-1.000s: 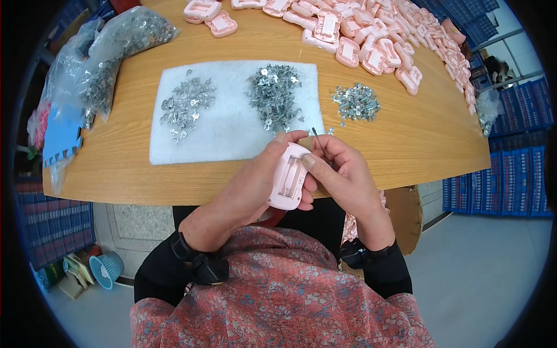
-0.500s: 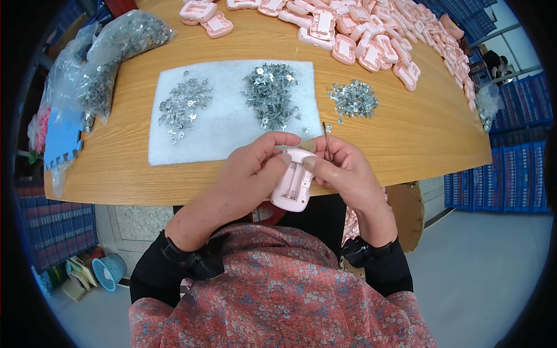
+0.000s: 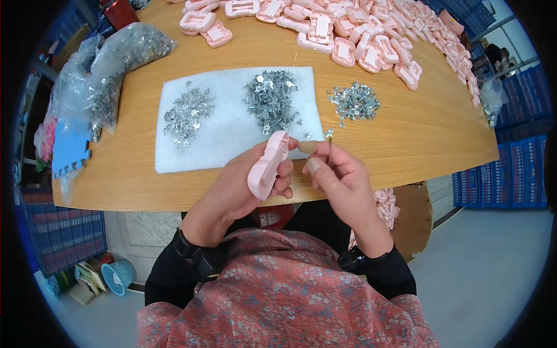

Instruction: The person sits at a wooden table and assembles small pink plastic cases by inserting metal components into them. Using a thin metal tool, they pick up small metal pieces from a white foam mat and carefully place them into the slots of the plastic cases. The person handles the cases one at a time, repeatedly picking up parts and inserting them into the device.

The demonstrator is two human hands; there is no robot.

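Note:
My left hand [image 3: 232,184] grips a pale pink plastic casing [image 3: 268,168], tilted on its edge so that its side faces up. Fingers wrap behind it, with fingertips showing on its right. Close by on the right, my right hand [image 3: 342,180] is curled, thumb against bent fingers. A thin dark metal tool [image 3: 330,148] stands up from between those fingers; most of it is hidden. A yellowish cover [image 3: 307,147], apparently on the right index fingertip, is beside the casing's upper end.
Small metal pieces lie in two piles [image 3: 270,101] [image 3: 188,115] on a white foam sheet [image 3: 232,156], and in another pile [image 3: 355,101] on the table [image 3: 418,127]. Many pink casings [image 3: 371,55] cover the far right. Bags of metal parts [image 3: 107,87] stand left.
The casing has turned from its open battery compartment facing up to standing on its edge, now in my left hand alone. My right hand has let go of it and moved slightly away.

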